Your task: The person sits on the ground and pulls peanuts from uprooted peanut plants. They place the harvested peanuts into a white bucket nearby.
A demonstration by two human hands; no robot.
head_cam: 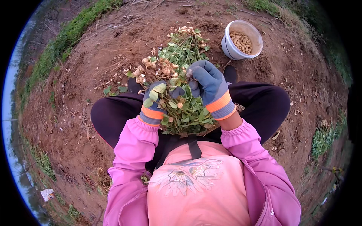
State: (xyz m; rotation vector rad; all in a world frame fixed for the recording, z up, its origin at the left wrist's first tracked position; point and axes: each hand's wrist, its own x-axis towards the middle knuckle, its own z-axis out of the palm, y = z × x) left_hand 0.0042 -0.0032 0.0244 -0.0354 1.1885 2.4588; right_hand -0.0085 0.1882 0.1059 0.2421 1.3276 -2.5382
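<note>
My left hand (152,99), in a blue-grey work glove with an orange cuff band, grips a bunch of uprooted peanut plants (169,104) by the stems. Pale pods (165,69) cluster on the root ends, pointing away from me. My right hand (208,82), in a matching glove, is raised just right of the bunch with its fingers curled in towards the thumb. Whether a pod sits between those fingertips I cannot make out. Beyond both hands, a leafy heap of more peanut plants (183,50) lies on the soil, with pods at its far end.
A white plastic bucket (226,46), partly filled with loose peanut pods (241,42), stands ahead to the right. My bent legs (263,97) frame the plants. Reddish-brown soil (93,67) surrounds me, edged by green grass (62,36). Another plant pile (323,141) lies far right.
</note>
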